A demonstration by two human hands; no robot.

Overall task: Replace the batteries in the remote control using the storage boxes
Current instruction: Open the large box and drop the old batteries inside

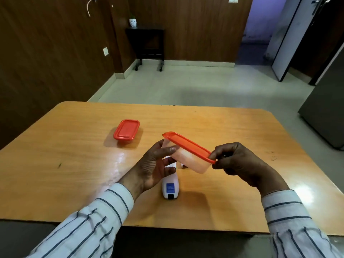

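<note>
I hold a small clear storage box (189, 161) with an orange lid (188, 146) tilted above the table. My left hand (156, 164) cups the box's left side and bottom. The fingertips of my right hand (240, 162) pinch the lid's right corner. A white remote control (170, 189) with a blue label lies on the table under my hands, its far end hidden behind my left hand and the box. A second box with an orange lid (127, 129) rests closed on the table, farther back on the left.
The wooden table (74, 174) has its near edge just below my forearms. Beyond it lie a tiled floor, a dark side table (147, 43) against the panelled wall and an open door (286, 43) at right. A grey cabinet (327, 112) stands at the right edge.
</note>
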